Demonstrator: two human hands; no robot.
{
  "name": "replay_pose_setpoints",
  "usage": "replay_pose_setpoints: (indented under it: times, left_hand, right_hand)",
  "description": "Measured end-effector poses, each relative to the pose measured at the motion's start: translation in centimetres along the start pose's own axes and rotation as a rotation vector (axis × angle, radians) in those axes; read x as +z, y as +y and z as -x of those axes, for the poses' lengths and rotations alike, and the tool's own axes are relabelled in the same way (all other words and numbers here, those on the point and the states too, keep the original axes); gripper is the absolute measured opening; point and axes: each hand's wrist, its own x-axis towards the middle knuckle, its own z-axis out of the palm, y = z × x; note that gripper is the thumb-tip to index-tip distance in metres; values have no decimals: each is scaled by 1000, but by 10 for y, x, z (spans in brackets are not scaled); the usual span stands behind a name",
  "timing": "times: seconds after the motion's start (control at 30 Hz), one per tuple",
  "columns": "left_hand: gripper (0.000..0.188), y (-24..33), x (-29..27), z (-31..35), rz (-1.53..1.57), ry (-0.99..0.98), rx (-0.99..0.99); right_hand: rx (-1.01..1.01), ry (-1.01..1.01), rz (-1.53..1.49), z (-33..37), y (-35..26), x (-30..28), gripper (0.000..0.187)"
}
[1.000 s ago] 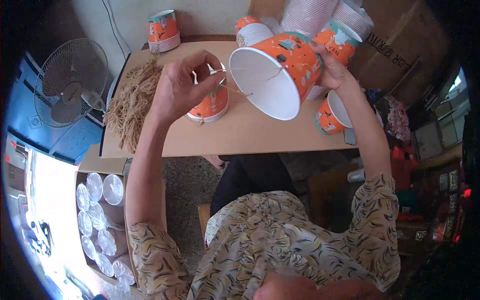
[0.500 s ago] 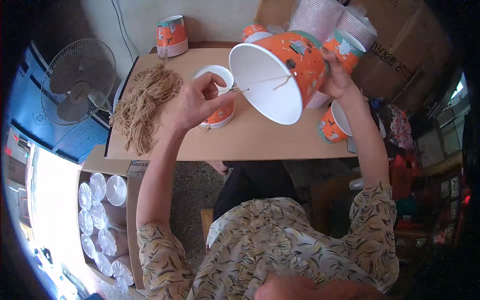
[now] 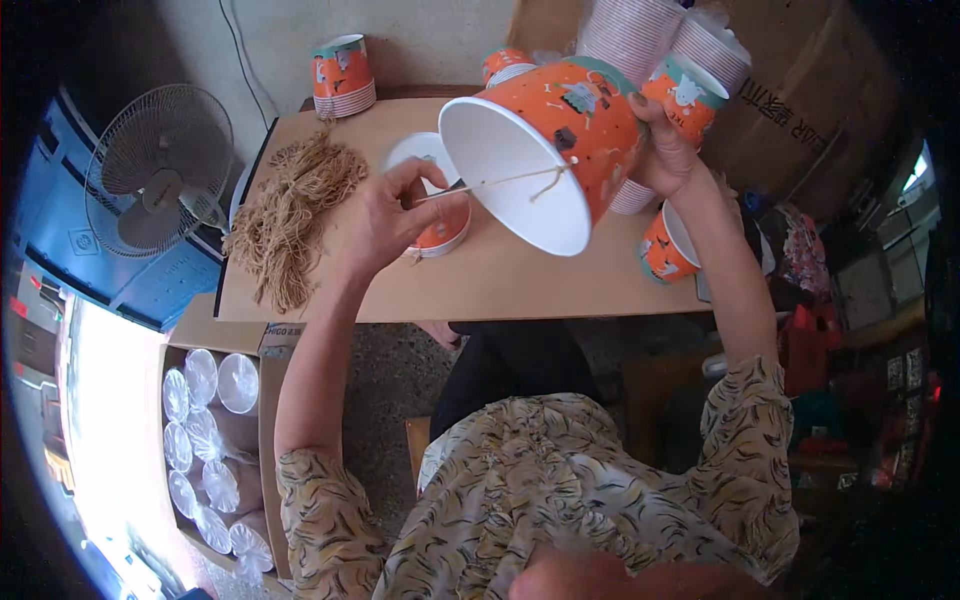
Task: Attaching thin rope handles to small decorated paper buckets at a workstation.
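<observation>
Leaning orange-patterned tub (image 3: 550,122), white inside, tan cord (image 3: 515,180) across its mouth.

A grey fan (image 3: 160,190) stands beside a blue panel (image 3: 60,235), near a pale wall (image 3: 420,45).

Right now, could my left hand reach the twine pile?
Probably yes: the twine pile lies on the table, left of your left hand, with nothing visible between, though that hand's grip holds string.

Tan tabletop (image 3: 560,290), brown string heap (image 3: 292,215) at left, middle orange tub (image 3: 446,232), right-hand orange tub (image 3: 660,250)
</observation>
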Motion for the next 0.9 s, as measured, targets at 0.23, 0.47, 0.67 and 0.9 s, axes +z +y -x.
replay_pose_setpoints:
  times: [0.23,0.47,0.67,0.9]
  left_hand:
    - [23,29,-3,13,148,15,204]
    - [34,46,-18,20,39,-153,156]
    - [34,52,-12,22,79,-188,163]
    - [43,60,2,18,363,-221,-58]
  right_hand:
    - [-53,26,259,-6,3,8,98]
    - [-87,39,288,-7,2,9,97]
    - [-103,31,322,-5,1,6,83]
    - [-3,-64,296,-6,-7,10,84]
